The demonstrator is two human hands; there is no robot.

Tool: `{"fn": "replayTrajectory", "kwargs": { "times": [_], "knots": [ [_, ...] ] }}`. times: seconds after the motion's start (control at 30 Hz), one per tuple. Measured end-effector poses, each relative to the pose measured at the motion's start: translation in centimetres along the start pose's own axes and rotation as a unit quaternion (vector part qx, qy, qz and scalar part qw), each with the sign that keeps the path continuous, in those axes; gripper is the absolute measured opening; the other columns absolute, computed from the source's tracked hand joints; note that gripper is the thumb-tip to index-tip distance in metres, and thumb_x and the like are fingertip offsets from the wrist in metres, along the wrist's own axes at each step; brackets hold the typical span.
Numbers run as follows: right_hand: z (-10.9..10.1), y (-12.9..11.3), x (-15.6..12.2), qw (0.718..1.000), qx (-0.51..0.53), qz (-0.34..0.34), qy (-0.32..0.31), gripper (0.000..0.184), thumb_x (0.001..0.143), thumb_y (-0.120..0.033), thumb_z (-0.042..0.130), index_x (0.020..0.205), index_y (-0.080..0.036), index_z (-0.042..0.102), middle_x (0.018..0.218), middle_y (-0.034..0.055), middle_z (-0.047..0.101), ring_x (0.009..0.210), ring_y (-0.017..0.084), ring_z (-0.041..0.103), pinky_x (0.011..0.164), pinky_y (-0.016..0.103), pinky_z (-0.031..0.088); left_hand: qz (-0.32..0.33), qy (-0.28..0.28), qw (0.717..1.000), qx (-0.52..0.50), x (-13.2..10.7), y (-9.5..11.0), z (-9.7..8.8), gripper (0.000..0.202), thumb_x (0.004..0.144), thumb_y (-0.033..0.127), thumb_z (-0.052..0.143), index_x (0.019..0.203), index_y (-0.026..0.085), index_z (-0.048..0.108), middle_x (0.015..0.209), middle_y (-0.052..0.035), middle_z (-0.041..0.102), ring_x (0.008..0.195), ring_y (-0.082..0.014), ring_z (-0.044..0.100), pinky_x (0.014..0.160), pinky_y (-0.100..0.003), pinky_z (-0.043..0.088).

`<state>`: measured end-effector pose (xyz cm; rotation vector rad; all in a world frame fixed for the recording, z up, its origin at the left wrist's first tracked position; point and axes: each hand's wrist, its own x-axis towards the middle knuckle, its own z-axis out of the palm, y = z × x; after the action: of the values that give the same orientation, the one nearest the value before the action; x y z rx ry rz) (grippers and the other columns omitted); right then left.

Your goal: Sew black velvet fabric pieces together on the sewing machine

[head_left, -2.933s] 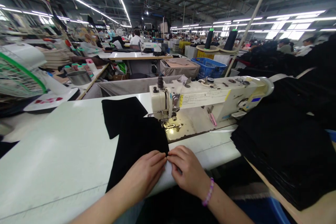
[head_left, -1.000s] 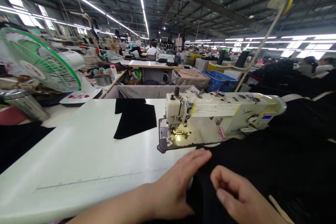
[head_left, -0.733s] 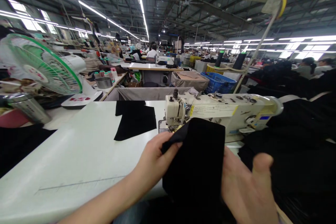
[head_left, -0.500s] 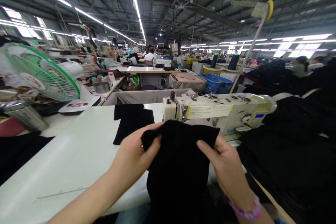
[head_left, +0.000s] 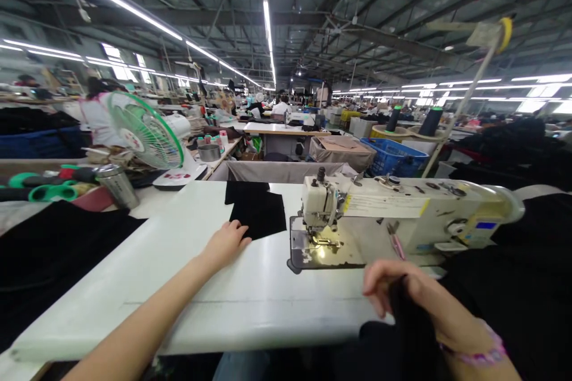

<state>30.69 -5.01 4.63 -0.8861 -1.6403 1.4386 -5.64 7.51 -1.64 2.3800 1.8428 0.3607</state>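
Observation:
My left hand (head_left: 227,245) reaches out over the white sewing table (head_left: 179,250). Its fingers lie slightly apart at the near edge of some black fabric pieces (head_left: 259,214), touching them without a visible grip. Close to the table's front edge, my right hand (head_left: 402,292) is closed around another black fabric piece (head_left: 413,333), which hangs down toward my lap. Between and beyond the hands stands a sewing machine (head_left: 379,202), its lit needle plate (head_left: 324,244) bare of cloth. Pink-handled thread snips (head_left: 395,242) rest by the machine's bed.
A green-rimmed fan (head_left: 147,131) and a steel flask (head_left: 117,186) stand at the left, near green thread cones (head_left: 53,192). Dark cloth (head_left: 67,250) covers the left side, and more black cloth (head_left: 527,292) is heaped at the right. A blue basket (head_left: 393,156) sits behind the machine.
My left hand has let go of the held black fabric and moved left to the pieces on the table. My right hand has lowered its piece toward the front edge, uncovering the needle area.

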Motion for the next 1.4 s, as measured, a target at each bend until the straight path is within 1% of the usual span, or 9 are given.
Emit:
{"fn": "replayTrajectory", "kwargs": {
  "times": [0.1, 0.2, 0.3, 0.43, 0.57, 0.77, 0.9, 1.1, 1.4],
  "knots": [
    [3.4, 2.4, 2.8, 0.989, -0.139, 0.049, -0.028, 0.071, 0.102, -0.061, 0.025, 0.075, -0.018, 0.075, 0.071, 0.0056, 0.069, 0.072, 0.019, 0.064, 0.075, 0.033, 0.048, 0.026, -0.014, 1.000, 0.007, -1.8, 0.0, 1.0, 0.040, 0.096, 0.036, 0.040, 0.100, 0.017, 0.075, 0.099, -0.0140, 0.072, 0.088, -0.0267, 0.071, 0.086, -0.038, 0.054],
    [7.9, 5.3, 5.8, 0.952, -0.305, 0.019, 0.019, 0.050, 0.102, -0.045, 0.045, 0.067, -0.018, 0.069, 0.074, 0.0030, 0.068, 0.074, 0.018, 0.065, 0.079, 0.031, 0.049, 0.045, -0.011, 0.999, 0.013, -1.9, 0.1, 0.9, 0.040, 0.099, 0.035, 0.037, 0.110, 0.019, 0.073, 0.106, -0.0119, 0.073, 0.097, -0.0254, 0.070, 0.088, -0.035, 0.054],
    [12.2, 7.5, 8.3, 0.910, -0.411, -0.052, 0.025, 0.022, 0.094, -0.037, 0.062, 0.104, -0.019, 0.071, 0.115, 0.0072, 0.070, 0.095, 0.021, 0.069, 0.085, 0.031, 0.053, 0.058, -0.006, 0.998, 0.030, -0.7, -0.4, 1.7, 0.046, 0.097, 0.037, 0.043, 0.136, 0.018, 0.057, 0.140, -0.0137, 0.060, 0.131, -0.0280, 0.054, 0.109, -0.042, 0.042],
    [15.9, 8.9, 10.3, 0.856, -0.509, -0.072, -0.061, 0.068, 0.087, -0.056, 0.067, 0.137, -0.014, 0.052, 0.146, 0.0187, 0.053, 0.102, 0.031, 0.072, 0.076, 0.040, 0.061, 0.043, -0.031, 0.997, 0.056, 0.0, -1.2, 3.9, 0.055, 0.096, 0.042, 0.043, 0.147, 0.020, 0.046, 0.158, -0.0111, 0.040, 0.148, -0.0310, 0.032, 0.118, -0.055, 0.026],
    [15.6, 9.9, 9.2, 0.810, -0.573, -0.062, -0.105, 0.059, 0.085, -0.055, 0.070, 0.126, -0.014, 0.059, 0.145, 0.0201, 0.054, 0.082, 0.029, 0.076, 0.066, 0.040, 0.062, -0.011, -0.025, 0.996, 0.083, -0.7, -2.8, 4.6, 0.063, 0.097, 0.049, 0.041, 0.151, 0.017, 0.040, 0.161, -0.0132, 0.033, 0.149, -0.0367, 0.026, 0.118, -0.060, 0.022],
    [12.8, 9.3, 6.1, 0.812, -0.575, -0.065, -0.077, 0.031, 0.092, -0.044, 0.066, 0.107, -0.018, 0.067, 0.130, 0.0136, 0.067, 0.080, 0.024, 0.075, 0.066, 0.033, 0.058, -0.045, 0.005, 0.994, 0.099, -1.3, -3.8, 3.9, 0.058, 0.098, 0.040, 0.039, 0.146, 0.008, 0.046, 0.158, -0.0194, 0.037, 0.148, -0.0392, 0.029, 0.117, -0.062, 0.022],
    [14.9, 8.7, 7.4, 0.822, -0.552, -0.122, -0.063, 0.050, 0.091, -0.053, 0.064, 0.127, -0.018, 0.058, 0.145, 0.0176, 0.054, 0.079, 0.022, 0.074, 0.061, 0.032, 0.057, 0.024, -0.012, 0.996, 0.087, -1.6, -2.0, 4.7, 0.050, 0.099, 0.037, 0.036, 0.145, 0.020, 0.049, 0.160, -0.0070, 0.037, 0.149, -0.0273, 0.030, 0.121, -0.049, 0.024],
    [17.7, 10.1, 7.4, 0.800, -0.579, -0.116, -0.110, 0.043, 0.089, -0.056, 0.065, 0.101, -0.015, 0.066, 0.120, 0.0144, 0.068, 0.065, 0.021, 0.071, 0.049, 0.030, 0.050, -0.009, -0.010, 0.995, 0.096, -2.7, -1.0, 5.2, 0.077, 0.092, 0.063, 0.046, 0.153, 0.017, 0.037, 0.162, -0.0165, 0.031, 0.149, -0.0429, 0.023, 0.116, -0.064, 0.023],
    [13.4, 8.9, 5.1, 0.875, -0.484, 0.010, 0.015, 0.051, 0.107, -0.040, 0.032, 0.077, -0.018, 0.068, 0.071, 0.0063, 0.071, 0.067, 0.020, 0.070, 0.060, 0.028, 0.039, -0.126, 0.034, 0.983, 0.132, -3.4, -0.5, 5.5, 0.063, 0.099, 0.048, 0.037, 0.149, 0.010, 0.043, 0.157, -0.0217, 0.038, 0.144, -0.0479, 0.030, 0.111, -0.068, 0.029]
  ]
}}
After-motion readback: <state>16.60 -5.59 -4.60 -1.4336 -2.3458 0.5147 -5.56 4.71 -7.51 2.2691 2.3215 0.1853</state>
